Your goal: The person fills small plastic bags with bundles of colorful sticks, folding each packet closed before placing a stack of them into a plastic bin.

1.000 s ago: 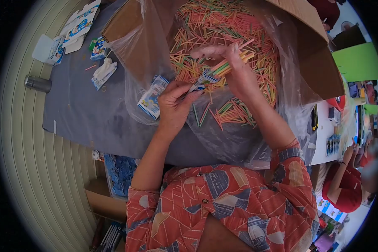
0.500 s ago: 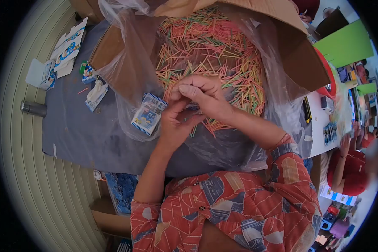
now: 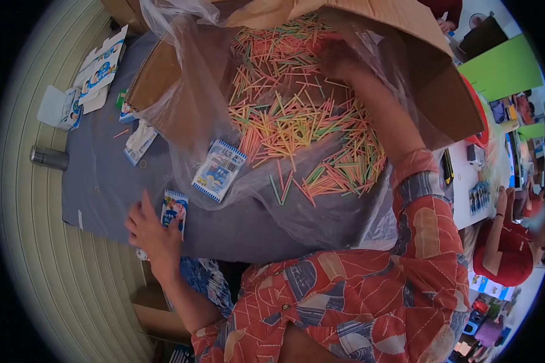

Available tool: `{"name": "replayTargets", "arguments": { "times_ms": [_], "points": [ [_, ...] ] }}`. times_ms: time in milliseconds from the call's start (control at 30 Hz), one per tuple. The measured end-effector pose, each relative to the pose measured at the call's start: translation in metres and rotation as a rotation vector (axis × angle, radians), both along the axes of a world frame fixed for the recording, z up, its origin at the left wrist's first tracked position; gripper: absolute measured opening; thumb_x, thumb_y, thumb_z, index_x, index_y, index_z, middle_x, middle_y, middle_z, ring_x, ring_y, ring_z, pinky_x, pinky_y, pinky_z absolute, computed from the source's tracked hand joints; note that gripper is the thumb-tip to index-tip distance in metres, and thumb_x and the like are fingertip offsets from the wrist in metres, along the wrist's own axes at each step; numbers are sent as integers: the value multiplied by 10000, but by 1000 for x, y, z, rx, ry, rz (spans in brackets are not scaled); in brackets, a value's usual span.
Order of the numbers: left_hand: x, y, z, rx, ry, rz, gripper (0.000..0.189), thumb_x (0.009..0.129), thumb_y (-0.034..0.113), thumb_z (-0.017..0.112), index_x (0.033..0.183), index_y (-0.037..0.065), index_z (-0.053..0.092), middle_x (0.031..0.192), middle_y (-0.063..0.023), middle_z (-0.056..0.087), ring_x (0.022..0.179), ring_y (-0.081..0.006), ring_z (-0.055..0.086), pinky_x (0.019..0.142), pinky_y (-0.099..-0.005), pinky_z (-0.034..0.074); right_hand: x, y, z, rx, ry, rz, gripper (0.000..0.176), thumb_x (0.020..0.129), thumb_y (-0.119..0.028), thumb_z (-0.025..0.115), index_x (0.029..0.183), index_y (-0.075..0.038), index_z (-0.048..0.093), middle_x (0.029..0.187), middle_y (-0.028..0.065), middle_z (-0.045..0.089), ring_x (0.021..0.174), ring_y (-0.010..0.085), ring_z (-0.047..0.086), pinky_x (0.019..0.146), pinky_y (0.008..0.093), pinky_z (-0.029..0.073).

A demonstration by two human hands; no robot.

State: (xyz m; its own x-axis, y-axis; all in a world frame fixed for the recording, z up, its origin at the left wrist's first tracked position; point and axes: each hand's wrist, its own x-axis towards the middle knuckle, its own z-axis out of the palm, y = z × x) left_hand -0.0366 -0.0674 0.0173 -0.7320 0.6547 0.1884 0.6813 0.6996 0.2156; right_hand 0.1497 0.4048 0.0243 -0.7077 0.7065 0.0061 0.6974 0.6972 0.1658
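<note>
Fingers apart, my left hand [image 3: 154, 233] is at the table's front left. Its thumb overlaps the lower part of a small blue-and-white printed packet [image 3: 175, 209]. My right hand [image 3: 338, 59] reaches far into an open cardboard box [image 3: 427, 85], over a heap of thin pink, yellow and green sticks [image 3: 297, 124]; its fingers are dark and blurred there. Clear plastic sheeting [image 3: 272, 209] lines the box and spills toward me under loose sticks. Between my hands lies a larger blue-and-white packet [image 3: 219, 169] on the plastic.
Another opened packet [image 3: 140, 140] lies at the left, near printed cartons [image 3: 103, 69]. A metal flask [image 3: 48, 158] stands at the table's left edge, beside a ribbed wall [image 3: 36, 224]. To the right, a person in red [image 3: 507, 248] sits beside a white table [image 3: 466, 187].
My hands were together over the sticks and have parted. The left moved down-left to the small packet, which now shows on the table; the right went deep into the box.
</note>
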Motion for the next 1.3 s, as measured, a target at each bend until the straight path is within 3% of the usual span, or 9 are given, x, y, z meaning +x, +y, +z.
{"name": "replayTargets", "arguments": {
  "times_ms": [267, 367, 433, 833, 867, 933, 967, 1100, 1300],
  "points": [
    [49, 82, -22, 18, 6, -515, 384, 769, 142, 708, 1102, -24, 615, 1098, -141, 551, 1024, -335, 531, 831, -455, 448, 6, 3, 2, -239, -47, -97, 370, 855, -196, 550, 1165, -37, 673, 1243, 209, 614, 1160, 303, 597, 983, 386, 469],
    [57, 80, -36, 9, 216, -511, 337, 753, 126, 700, 1025, -58, 623, 1014, -135, 559, 911, -325, 556, 721, -423, 488, 37, 13, -33, 106, -207, 93, 411, 859, -178, 532, 1227, -22, 625, 1262, 215, 593, 1188, 314, 570, 983, 378, 459],
    [55, 77, -27, 95, 130, -552, 270, 770, 115, 683, 991, -34, 646, 963, -132, 568, 856, -327, 573, 675, -423, 502, 54, 21, -58, 33, 773, 322, 360, 866, -175, 547, 1187, -19, 591, 1182, 192, 627, 1043, 338, 626, 916, 392, 454],
    [47, 78, -24, 410, 58, -464, 160, 770, 35, 673, 928, 9, 682, 838, -114, 562, 807, -324, 570, 684, -437, 485, 20, -40, -22, -830, 1580, -105, 378, 869, -411, 708, 923, -46, 624, 762, 8, 600, 656, 151, 556, 694, 343, 466],
    [47, 76, -28, 409, 54, -467, 160, 770, 35, 673, 928, 9, 682, 838, -114, 562, 807, -324, 570, 684, -437, 485, 22, -41, -23, -829, 1579, -111, 378, 869, -411, 708, 923, -46, 624, 762, 8, 600, 656, 151, 556, 694, 343, 466],
    [49, 73, -35, 301, 105, -483, 142, 776, 41, 683, 914, 11, 698, 861, -113, 579, 827, -317, 578, 693, -429, 488, 27, -40, -25, -674, 728, -268, 710, 787, -605, 707, 1172, -12, 637, 1080, 144, 681, 1018, 275, 643, 920, 405, 473],
    [48, 72, -33, 306, 108, -485, 142, 776, 41, 683, 914, 11, 698, 861, -113, 579, 827, -317, 578, 693, -429, 488, 33, -21, -66, -695, 919, -25, 799, 789, -652, 673, 1262, -13, 600, 1214, 157, 639, 1128, 273, 599, 992, 396, 437],
    [39, 63, -25, 422, -143, -467, 112, 804, 46, 682, 908, 16, 710, 881, -115, 613, 858, -308, 595, 722, -401, 491, 39, -52, -26, -899, 1008, -226, 740, 917, -605, 544, 1431, -78, 474, 1477, 135, 437, 1382, 208, 375, 1144, 356, 262],
    [22, 66, -30, 572, -422, -411, 96, 802, 30, 704, 895, 6, 703, 867, -119, 626, 859, -307, 600, 746, -380, 483, 39, -62, -15, -698, 1010, 37, 562, 972, -517, 507, 1389, -142, 538, 1400, 81, 531, 1287, 186, 474, 1078, 345, 351]
  ]
}}
